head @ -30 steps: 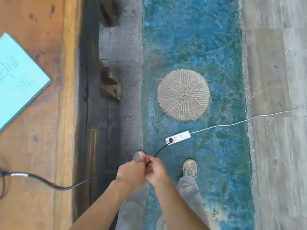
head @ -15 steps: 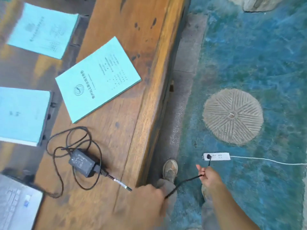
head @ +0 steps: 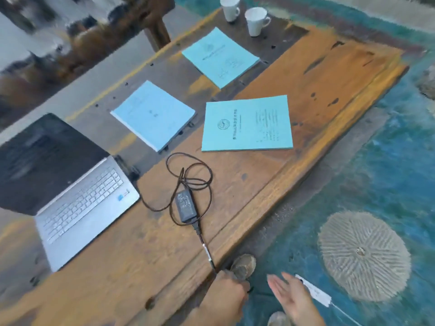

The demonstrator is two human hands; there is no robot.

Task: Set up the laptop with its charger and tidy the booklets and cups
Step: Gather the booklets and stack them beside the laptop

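Note:
An open silver laptop (head: pixel 80 208) sits at the left of the wooden table (head: pixel 306 95). The black charger brick (head: pixel 186 205) lies beside it with its cable looped around; the cable runs off the table's near edge into my left hand (head: pixel 226 300), which grips it. My right hand (head: pixel 292 297) hovers open over the floor, fingers spread, holding nothing, just in front of the white power strip (head: pixel 315 294). Three light-blue booklets (head: pixel 247 124) (head: pixel 153 115) (head: pixel 221 56) lie spread on the table. Two white cups (head: pixel 255 21) (head: pixel 230 8) stand at the far end.
A round ribbed stone disc (head: pixel 362 257) is set in the blue floor to the right. My shoes (head: pixel 243 267) are at the table's near edge. The power strip's white cord trails off to the lower right. A dark chair (head: pixel 157 22) stands behind the table.
My right hand let go of the black cable and opened. My view swung from the floor up to the table, bringing the laptop, the third booklet and the cups into sight.

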